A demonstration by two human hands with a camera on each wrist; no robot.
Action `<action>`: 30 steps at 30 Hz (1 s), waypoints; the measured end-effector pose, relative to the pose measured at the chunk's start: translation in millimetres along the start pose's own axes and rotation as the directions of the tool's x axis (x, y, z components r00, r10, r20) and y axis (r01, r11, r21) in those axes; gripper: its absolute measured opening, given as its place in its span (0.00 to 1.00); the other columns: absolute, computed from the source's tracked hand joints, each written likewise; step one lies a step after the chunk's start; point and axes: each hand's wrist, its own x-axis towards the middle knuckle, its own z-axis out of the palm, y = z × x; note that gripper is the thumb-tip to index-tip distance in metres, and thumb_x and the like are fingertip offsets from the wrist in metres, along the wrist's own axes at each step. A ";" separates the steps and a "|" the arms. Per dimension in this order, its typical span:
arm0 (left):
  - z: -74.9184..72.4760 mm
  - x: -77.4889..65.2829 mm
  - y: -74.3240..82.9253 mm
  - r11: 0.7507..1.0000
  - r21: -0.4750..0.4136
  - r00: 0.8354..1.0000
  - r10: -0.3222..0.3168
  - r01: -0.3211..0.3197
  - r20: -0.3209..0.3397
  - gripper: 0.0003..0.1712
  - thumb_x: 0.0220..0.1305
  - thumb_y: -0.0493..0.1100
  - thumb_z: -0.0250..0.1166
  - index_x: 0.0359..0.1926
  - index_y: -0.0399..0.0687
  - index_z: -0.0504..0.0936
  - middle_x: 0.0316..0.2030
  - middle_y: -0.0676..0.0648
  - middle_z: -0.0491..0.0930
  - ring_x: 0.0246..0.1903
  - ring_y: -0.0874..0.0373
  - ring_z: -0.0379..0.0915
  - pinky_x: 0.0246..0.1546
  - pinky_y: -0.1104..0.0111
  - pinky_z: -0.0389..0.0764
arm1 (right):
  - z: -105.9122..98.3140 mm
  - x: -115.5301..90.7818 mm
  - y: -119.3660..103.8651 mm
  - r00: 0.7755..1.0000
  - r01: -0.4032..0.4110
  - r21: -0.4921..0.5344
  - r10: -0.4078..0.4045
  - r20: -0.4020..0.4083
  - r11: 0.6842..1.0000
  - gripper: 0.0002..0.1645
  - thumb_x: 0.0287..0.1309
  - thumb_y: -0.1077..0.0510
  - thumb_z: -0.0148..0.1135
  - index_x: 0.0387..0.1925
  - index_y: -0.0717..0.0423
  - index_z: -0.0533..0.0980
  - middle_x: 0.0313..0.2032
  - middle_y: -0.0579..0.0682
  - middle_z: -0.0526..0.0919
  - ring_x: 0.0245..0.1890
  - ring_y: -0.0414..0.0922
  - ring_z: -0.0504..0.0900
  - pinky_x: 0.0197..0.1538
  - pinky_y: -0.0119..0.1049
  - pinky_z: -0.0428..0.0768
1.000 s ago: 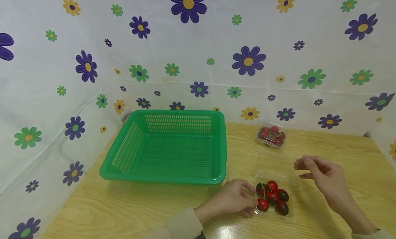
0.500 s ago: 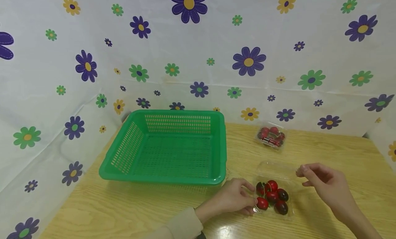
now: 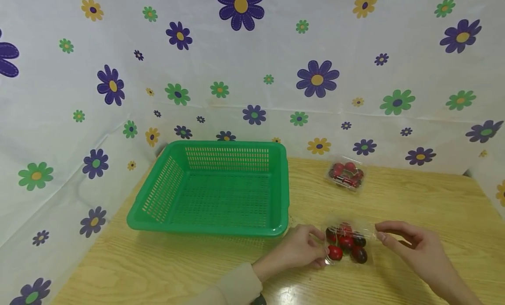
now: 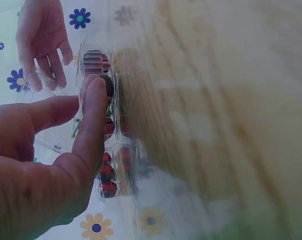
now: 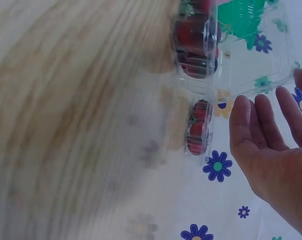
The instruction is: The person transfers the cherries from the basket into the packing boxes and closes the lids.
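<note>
In the head view, a clear plastic clamshell box (image 3: 370,257) with several dark red cherries (image 3: 358,254) lies on the table at the lower right. My left hand (image 3: 301,248) holds the box at its left side, its fingertips against the wall near the rim. At the right edge of the lid (image 5: 248,67), my right hand (image 3: 418,252) pinches it between thumb and fingers. The lid is tilted up over the cherries, as the right wrist view shows. The thumb of my left hand (image 4: 91,120) covers part of the box wall in the left wrist view.
A green plastic basket (image 3: 287,195) with slotted walls stands left of the box. Farther back is a second clamshell box (image 3: 347,175) with cherries, its lid down. A flower-printed white cloth (image 3: 276,55) hangs behind the wooden table (image 3: 165,270).
My right hand has come toward me and taken the lid's edge, swinging the lid up and forward over the cherries. The box has shifted slightly; my left hand has stayed at its left side.
</note>
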 end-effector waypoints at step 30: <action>-4.1 5.0 0.0 0.999 -0.031 1.000 0.008 -0.009 -0.027 0.17 0.64 0.28 0.64 0.54 0.35 0.77 0.33 0.44 0.81 0.29 0.47 0.88 0.30 0.66 0.89 | 15.8 -7.4 20.0 0.971 -0.166 -0.045 0.171 0.167 0.985 0.32 0.64 0.48 0.69 0.65 0.58 0.74 0.59 0.56 0.82 0.47 0.33 0.83 0.46 0.29 0.83</action>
